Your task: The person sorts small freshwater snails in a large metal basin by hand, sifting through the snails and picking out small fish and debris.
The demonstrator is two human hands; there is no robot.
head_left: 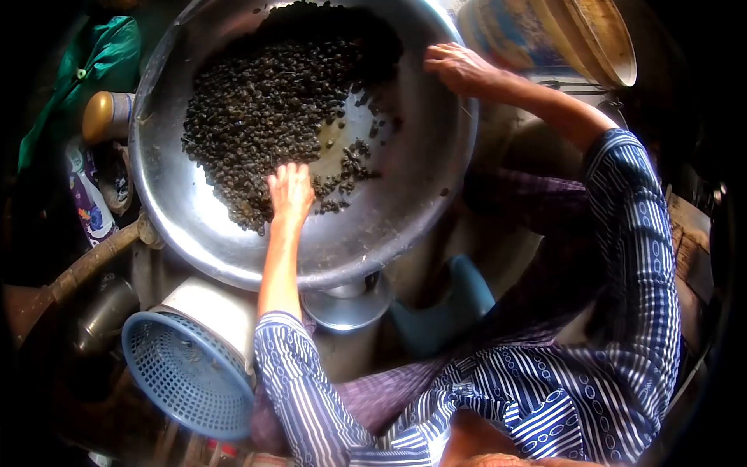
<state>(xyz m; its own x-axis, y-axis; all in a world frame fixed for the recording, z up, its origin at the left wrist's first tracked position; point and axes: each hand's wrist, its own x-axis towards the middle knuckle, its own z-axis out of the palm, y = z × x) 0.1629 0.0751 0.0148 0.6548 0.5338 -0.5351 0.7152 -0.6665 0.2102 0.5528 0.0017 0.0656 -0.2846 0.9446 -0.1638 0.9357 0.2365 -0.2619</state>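
- Your striped blue-and-white shirt (545,381) lies nearest the view, its sleeves stretching toward both hands.
- Your left hand (292,192) reaches into the basin, fingers slightly apart at the lower edge of the heap; whether they pinch anything you cannot tell from here.
- Your right hand (461,68) appears over the basin's right edge, fingers bent and blurred; its grip, and any contact with the metal, cannot be told. Its place there would suit steadying the edge.
- Small dark shell-like pieces (249,132) lie heaped toward the basin's far left, with a looser scatter right of your left hand. The sloping wall probably helps keep them gathered.
- Between heap and scatter, a yellowish wet patch (332,159) shows on the basin floor.
- Around all this, the wide metal basin (412,222) sits in front of you, likely for easy reach by either arm.
- Just below its near edge is a small metal bowl (346,317), its contents hidden.
- Lower left, a blue perforated basket (183,373) tilts beside a white container (214,307); specks inside the basket are too small to identify.
- Upper right stands a large stained bucket (529,39), its inside unseen.
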